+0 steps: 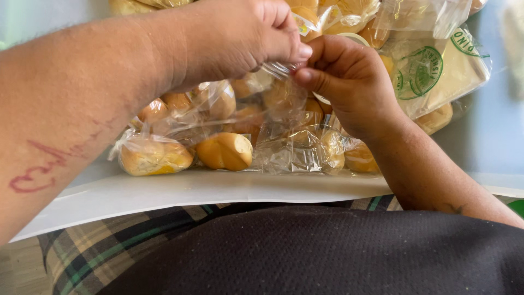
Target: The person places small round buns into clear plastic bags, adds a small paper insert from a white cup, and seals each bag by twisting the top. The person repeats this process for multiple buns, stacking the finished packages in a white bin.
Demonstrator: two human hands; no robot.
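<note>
My left hand (234,38) and my right hand (346,79) meet above a clear plastic bag of bread rolls (284,117). Both pinch the gathered neck of that bag between thumb and fingers, fingertips touching. Golden rolls show through the crinkled plastic under my hands. One bare roll (225,151) lies at the near edge of the pile, and another bagged roll (154,157) lies to its left.
More clear bags of rolls (349,16) are heaped behind my hands, one bag with a green round print (420,71) at the right. All rest on a white board (164,191) across my lap. A grey-blue surface (491,131) lies beyond.
</note>
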